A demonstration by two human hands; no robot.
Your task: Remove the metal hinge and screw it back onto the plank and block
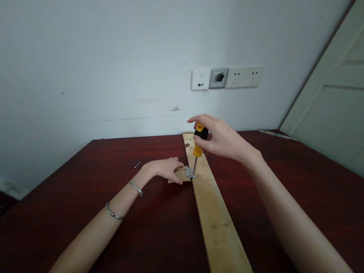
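Observation:
My right hand (222, 137) is closed around the yellow-and-black handle of a screwdriver (197, 149). Its shaft slants down, the tip meeting a small metal hinge (190, 172). One leaf of that hinge lies on a long wooden plank (214, 218), the other on a short wooden board (182, 175) to its left. My left hand (167, 170) grips the short board, thumb at the near edge and fingers over the far edge. Whether a screw sits under the tip is too small to tell.
The dark red table (146, 241) meets a white wall (131, 64) at the back. A thin metal piece (137, 165) lies left of my left hand. Wall sockets (240, 77) are above the table, a white door (346, 84) at right. A flat strip (277, 135) lies back right.

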